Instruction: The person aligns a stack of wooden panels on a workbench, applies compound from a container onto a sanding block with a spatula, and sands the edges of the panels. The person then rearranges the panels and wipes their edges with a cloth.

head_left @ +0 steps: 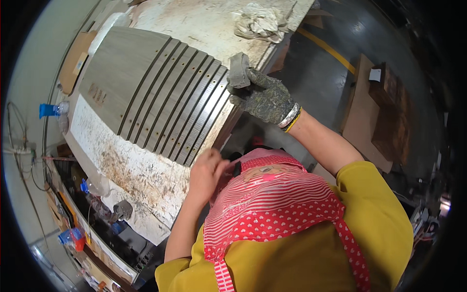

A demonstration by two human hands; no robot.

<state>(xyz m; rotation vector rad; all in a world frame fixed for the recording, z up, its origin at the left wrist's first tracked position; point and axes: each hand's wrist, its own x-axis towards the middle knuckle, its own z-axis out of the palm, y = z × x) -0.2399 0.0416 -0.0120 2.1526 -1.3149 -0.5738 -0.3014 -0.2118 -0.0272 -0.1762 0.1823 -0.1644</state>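
My right hand (265,97) wears a dirty grey work glove and is shut on a grey sanding block (238,70), held at the near end of the outermost strip. Several narrow grey-stained wooden strips with rows of holes (182,104) lie side by side next to a wide grey panel (119,68) on the stained white workbench (131,175). My bare left hand (206,171) hovers at the bench's edge just below the strips. Its fingers are curled and nothing shows in it.
A crumpled rag (259,22) lies at the bench's far end. Cardboard (73,58) and a blue-capped bottle (50,110) sit at the left. Shelves with clutter (92,228) run below the bench. Brown boards (386,114) lie on the dark floor at right.
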